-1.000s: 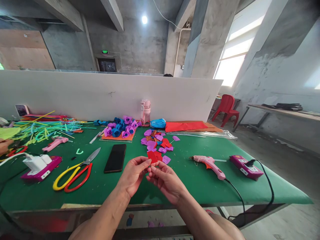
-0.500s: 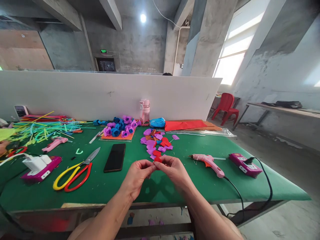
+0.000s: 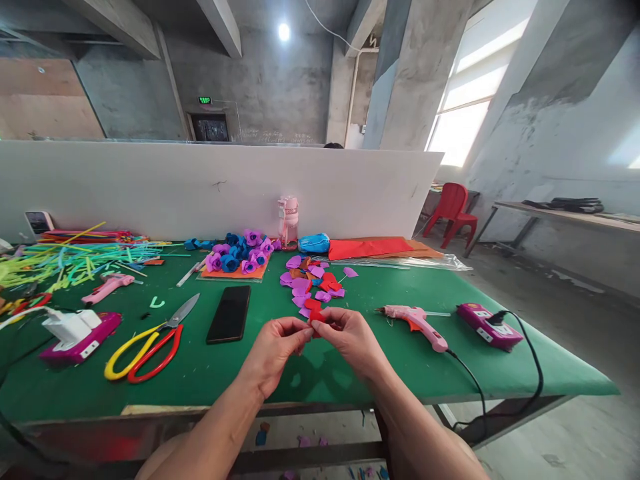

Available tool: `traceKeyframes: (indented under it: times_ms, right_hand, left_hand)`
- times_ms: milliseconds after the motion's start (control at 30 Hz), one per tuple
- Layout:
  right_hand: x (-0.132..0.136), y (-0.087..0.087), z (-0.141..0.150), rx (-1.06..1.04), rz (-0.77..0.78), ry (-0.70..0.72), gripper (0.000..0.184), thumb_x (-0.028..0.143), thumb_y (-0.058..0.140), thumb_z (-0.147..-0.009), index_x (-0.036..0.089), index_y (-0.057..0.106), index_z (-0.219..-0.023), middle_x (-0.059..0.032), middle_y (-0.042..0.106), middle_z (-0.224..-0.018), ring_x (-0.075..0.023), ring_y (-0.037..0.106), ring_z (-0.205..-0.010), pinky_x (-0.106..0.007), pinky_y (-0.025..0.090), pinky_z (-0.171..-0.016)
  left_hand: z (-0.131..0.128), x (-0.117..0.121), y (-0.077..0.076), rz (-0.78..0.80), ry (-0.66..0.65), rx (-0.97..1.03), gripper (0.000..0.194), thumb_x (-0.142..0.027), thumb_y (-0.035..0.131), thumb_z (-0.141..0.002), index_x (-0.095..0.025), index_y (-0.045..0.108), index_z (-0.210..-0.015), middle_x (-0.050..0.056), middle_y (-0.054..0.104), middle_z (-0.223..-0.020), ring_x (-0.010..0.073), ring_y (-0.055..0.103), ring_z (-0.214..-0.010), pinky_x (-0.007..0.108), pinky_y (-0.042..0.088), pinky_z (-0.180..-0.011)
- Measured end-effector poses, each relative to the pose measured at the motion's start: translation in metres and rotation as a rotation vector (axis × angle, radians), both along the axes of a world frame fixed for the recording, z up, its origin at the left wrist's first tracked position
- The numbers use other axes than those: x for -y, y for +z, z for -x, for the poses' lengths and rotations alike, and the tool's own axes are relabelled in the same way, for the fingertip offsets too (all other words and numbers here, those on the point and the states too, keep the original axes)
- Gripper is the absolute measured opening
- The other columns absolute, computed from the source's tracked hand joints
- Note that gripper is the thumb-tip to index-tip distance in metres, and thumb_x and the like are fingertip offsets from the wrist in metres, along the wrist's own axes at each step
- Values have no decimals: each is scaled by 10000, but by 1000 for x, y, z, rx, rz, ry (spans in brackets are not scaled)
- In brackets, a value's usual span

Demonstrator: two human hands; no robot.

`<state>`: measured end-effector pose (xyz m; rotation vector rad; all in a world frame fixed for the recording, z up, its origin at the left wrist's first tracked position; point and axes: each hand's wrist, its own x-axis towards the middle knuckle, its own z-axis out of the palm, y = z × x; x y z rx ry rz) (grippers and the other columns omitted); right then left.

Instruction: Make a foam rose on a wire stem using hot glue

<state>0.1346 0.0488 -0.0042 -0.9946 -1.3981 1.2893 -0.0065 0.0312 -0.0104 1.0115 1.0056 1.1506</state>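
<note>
The left hand (image 3: 277, 350) and right hand (image 3: 353, 337) meet above the near middle of the smooth green tabletop (image 3: 425, 377), each grip pinched together on one thin, soft-looking red petal (image 3: 317, 317). Just beyond lies a scatter of petals (image 3: 301, 286), flat and rounded, purple, red and brown, too overlapped for me to count. To the right are one pink plastic glue gun (image 3: 420, 323) and one boxy purple socket (image 3: 487, 325); on the left, a second gun (image 3: 107, 289) and a second socket (image 3: 86, 348). Also left, one flat black phone (image 3: 229, 314) and one pair of scissors (image 3: 173, 324), with one yellow loop and one red. Farther off, curled purple and blue flowers (image 3: 234, 253) crowd an orange sheet (image 3: 257, 273), near one pink bottle (image 3: 289, 223).
</note>
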Motion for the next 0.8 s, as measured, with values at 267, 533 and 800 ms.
traceKeyframes:
  times_ms: [267,533,800]
  right_hand:
    - [2,-3,8,-12,-9,-74,143,310,646,-640,169,666,-633,-7,644,-624,-146,555,-599,-254,407,-578]
    - [3,-6,11,25,-40,-101,126,289,631,-646,174,681,-651,-20,668,-653,-166,583,-630,-266,432,-603]
    - [4,-6,10,109,-95,-123,135,293,632,-668,169,685,-679,-28,672,-675,-174,590,-644,-265,434,-594]
  left_hand:
    - [-1,0,1,-15,70,-55,246,-337,777,-533,-131,657,-592,-15,539,-542,66,381,-497,199,284,-483]
    - [-1,0,1,-12,105,-80,243,-337,778,-523,-138,644,-565,-22,517,-517,67,377,-483,201,280,-475]
    - [0,-2,-3,-13,110,-99,261,-352,772,-524,-139,623,-551,-39,493,-490,65,374,-474,202,267,-470]
